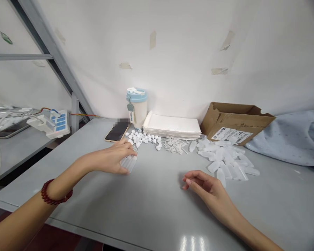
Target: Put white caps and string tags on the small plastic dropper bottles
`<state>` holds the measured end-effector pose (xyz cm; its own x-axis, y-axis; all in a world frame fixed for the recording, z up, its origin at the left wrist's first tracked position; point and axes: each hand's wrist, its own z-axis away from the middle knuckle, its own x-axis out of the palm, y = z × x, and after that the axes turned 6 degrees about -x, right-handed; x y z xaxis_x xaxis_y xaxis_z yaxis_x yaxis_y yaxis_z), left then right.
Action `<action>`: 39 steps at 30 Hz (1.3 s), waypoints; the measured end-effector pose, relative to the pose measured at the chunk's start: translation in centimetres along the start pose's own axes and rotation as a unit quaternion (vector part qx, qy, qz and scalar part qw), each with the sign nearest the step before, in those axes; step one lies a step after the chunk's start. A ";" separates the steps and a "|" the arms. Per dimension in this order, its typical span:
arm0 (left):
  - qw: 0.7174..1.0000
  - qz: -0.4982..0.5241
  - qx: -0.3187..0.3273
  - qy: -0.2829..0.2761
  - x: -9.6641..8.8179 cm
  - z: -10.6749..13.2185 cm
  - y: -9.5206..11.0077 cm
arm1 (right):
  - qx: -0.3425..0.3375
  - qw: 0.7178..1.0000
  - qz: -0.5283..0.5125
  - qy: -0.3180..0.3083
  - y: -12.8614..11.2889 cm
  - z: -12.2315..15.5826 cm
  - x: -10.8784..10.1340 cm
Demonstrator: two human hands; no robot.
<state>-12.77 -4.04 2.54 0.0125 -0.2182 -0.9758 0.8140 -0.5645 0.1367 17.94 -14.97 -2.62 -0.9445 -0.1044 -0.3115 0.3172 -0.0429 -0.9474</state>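
At the left-middle of the grey table, my left hand (113, 157) has its thumb and fingers around a few small translucent plastic tubes (131, 164) lying side by side with white tops. Part of them is hidden by the fingers. Beyond that hand lies a cluster of small white caps (140, 137), with a heap of thin white plastic pieces (174, 145) to its right. My right hand (205, 188) hovers low over the table, its fingers loosely curled and apart, with nothing visible in them. Just past it spreads a pile of empty translucent tubes (229, 162).
A phone (117, 130) and a cream cup with a blue lid (139, 109) stand behind my left hand. A stack of white sheets or trays (172, 125) lies by the wall. At right are a cardboard box (238, 122) and pale blue cloth (290, 139); a power strip (59, 123) is far left.
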 end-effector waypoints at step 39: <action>0.979 -0.046 0.103 0.168 3.6 -10.8 11.6 | -0.322 0.848 0.387 0.166 2.8 -3.1 -6.0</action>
<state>2.94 -2.80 -1.24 0.1628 0.0958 -0.9820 0.6870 -0.7254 0.0431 24.19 -11.43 -3.62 -0.4804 0.4370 -0.7604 0.8419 0.4728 -0.2602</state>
